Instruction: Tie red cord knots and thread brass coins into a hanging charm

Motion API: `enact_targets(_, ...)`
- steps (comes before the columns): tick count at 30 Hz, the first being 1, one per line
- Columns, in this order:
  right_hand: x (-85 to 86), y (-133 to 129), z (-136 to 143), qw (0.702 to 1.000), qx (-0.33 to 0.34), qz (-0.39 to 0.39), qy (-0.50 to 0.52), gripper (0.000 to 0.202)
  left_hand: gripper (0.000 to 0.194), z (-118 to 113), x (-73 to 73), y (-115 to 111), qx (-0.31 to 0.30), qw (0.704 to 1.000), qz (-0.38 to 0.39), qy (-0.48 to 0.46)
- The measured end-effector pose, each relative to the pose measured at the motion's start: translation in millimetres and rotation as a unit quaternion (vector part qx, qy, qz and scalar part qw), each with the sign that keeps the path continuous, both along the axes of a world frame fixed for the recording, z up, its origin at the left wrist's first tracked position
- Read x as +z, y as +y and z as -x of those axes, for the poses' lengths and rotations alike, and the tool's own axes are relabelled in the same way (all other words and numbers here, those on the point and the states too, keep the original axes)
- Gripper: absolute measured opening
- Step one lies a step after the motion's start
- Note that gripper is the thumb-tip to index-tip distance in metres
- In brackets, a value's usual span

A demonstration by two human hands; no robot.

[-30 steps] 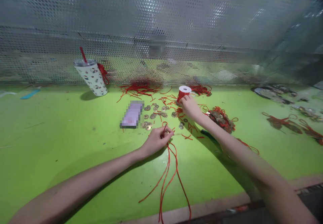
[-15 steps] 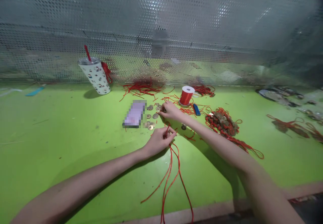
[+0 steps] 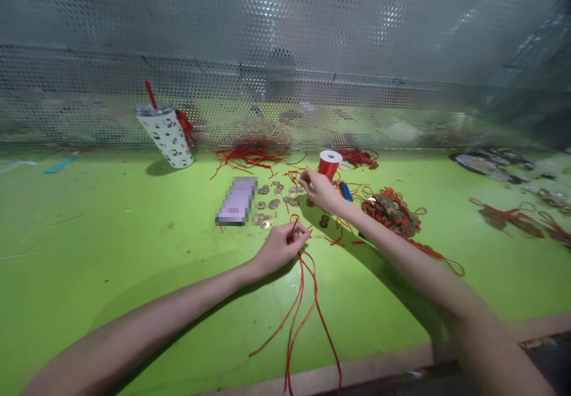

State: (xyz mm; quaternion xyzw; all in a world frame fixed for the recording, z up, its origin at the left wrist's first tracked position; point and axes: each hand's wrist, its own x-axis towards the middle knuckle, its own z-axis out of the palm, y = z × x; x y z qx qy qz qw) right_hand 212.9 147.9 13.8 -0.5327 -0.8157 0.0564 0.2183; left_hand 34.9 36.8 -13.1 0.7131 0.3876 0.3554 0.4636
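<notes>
My left hand [image 3: 285,244] is closed on red cords [image 3: 316,277], whose long ends hang down over the front part of the green table [image 3: 169,289]. A small loop of cord stands up above its fingers. My right hand [image 3: 319,189] hovers over the scattered coins [image 3: 274,204], just in front of the red cord spool [image 3: 329,164]. Its fingertips are pinched together, and whatever is between them is too small to make out. Several bronze-coloured coins lie between the phone [image 3: 238,201] and my right wrist.
A patterned cup [image 3: 167,134] with a red straw stands at the back left. Red cord scraps [image 3: 252,155] lie by the perforated metal panel [image 3: 214,75]. Right of my right forearm are a blue object [image 3: 345,191] and a heap of corded coins [image 3: 392,211].
My right hand has moved right and slightly away from me, uncovering coins and now partly covering the spool. My left hand keeps its hold on the cords, almost unmoved.
</notes>
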Motion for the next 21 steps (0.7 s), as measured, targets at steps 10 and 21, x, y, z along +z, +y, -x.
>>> enact_targets(10,5.8,-102,-24,0.995,0.008,0.068,0.071,0.028,0.027,4,2.4,0,-0.002,1.0,0.0,-0.031)
enact_targets(21,9.4,-137,-7,0.972,0.07,0.088,0.205,0.032,0.034,42,39.8,-35,-0.074,0.972,0.221,0.027)
